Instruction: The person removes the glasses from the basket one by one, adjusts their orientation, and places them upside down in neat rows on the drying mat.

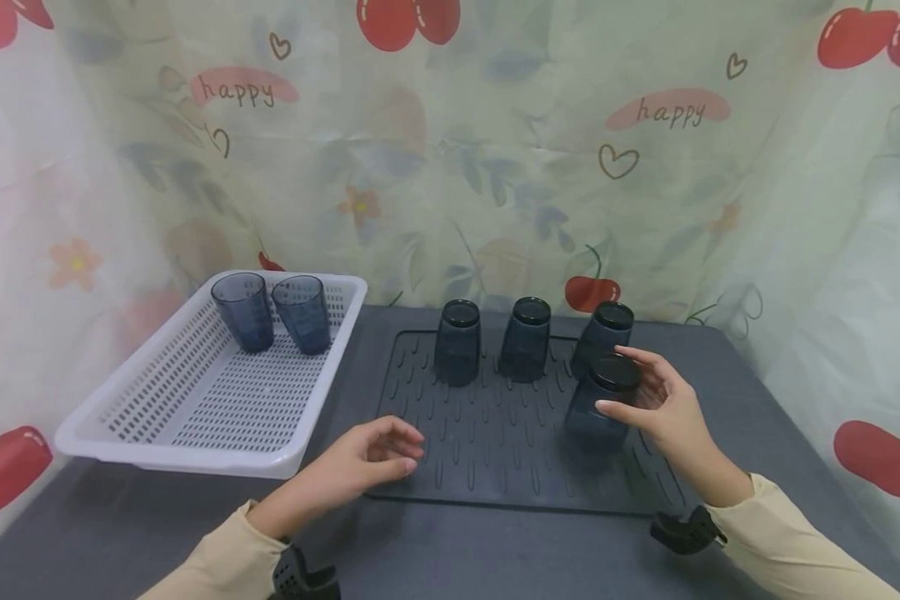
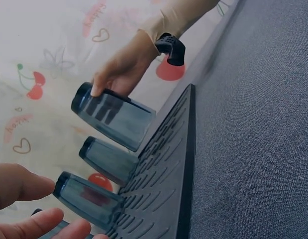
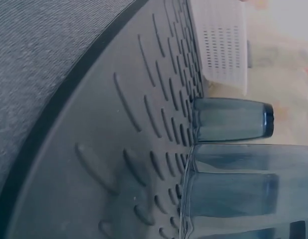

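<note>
My right hand (image 1: 663,408) grips a dark blue glass tumbler (image 1: 600,408), thumb on its near side and fingers on the far side. The tumbler is upside down over the right part of a black ridged drying mat (image 1: 487,458); whether its rim touches the mat I cannot tell. Just behind it is an inverted tumbler (image 1: 607,325), and two more, a middle tumbler (image 1: 526,342) and a left tumbler (image 1: 457,343), stand inverted along the mat's back. Over the mat's front left corner hovers my left hand (image 1: 367,458), loosely curled and holding nothing.
A white perforated basket (image 1: 337,358) sits on the left of the dark grey table (image 1: 495,558). Two tumblers, a left one (image 1: 243,312) and a right one (image 1: 302,317), lean mouth up at its back. A printed curtain (image 1: 450,167) hangs behind and at both sides.
</note>
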`<state>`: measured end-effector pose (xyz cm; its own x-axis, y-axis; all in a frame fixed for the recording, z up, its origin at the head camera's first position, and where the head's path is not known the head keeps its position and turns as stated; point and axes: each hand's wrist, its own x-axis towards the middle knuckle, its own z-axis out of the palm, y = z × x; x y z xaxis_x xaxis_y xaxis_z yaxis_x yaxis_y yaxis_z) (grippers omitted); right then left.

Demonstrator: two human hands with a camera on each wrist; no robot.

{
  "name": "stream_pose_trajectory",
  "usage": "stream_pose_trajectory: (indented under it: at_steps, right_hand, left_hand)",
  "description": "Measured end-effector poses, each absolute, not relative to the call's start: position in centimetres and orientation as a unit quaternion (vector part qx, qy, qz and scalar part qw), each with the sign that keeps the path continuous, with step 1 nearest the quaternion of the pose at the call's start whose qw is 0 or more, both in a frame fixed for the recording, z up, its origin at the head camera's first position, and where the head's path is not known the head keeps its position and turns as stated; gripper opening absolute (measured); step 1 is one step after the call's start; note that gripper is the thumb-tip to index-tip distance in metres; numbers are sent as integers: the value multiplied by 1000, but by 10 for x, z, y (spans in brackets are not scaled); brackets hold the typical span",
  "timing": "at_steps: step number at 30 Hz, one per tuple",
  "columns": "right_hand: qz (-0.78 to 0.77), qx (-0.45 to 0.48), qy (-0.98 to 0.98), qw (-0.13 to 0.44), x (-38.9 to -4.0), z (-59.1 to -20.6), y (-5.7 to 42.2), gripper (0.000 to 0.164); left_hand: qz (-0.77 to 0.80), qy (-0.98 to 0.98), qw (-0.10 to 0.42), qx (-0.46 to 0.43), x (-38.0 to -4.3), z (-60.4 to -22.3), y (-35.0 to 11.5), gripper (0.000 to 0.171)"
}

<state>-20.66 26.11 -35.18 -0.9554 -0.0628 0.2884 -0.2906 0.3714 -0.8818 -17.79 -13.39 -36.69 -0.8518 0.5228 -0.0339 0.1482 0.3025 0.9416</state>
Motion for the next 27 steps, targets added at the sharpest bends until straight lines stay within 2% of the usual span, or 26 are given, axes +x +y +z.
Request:
stream_pose_trajectory:
  at_steps: [12, 27]
  right_hand:
    - [542, 88, -828, 109, -203, -355, 272, 72]
    - [552, 70, -825, 101, -204, -357, 285, 70]
  left_hand:
    - [555, 785, 175, 212, -177, -367, -135, 39]
    - [555, 788, 156, 215, -176, -366, -135, 38]
